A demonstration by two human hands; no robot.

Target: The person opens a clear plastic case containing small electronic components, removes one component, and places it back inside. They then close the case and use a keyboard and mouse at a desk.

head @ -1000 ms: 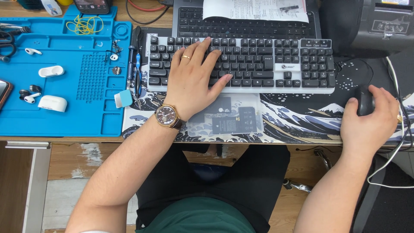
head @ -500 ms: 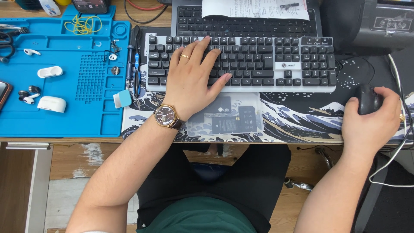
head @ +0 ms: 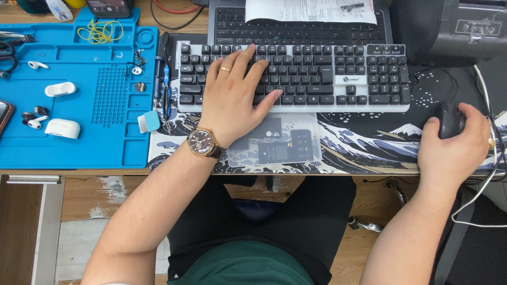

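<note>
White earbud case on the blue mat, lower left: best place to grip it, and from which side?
The white earbud case lies flat and closed on the blue silicone mat, long axis left to right. Probably best to come straight down from above and pinch across its short width, front and back edges. Loose earbuds crowd its left end; the front and back sides look free. The left hand is nearest, resting on the keyboard.

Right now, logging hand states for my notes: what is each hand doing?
Left hand: open, fingers spread flat on the white-framed keyboard with black keys.
Right hand: closed around the black computer mouse.
</note>
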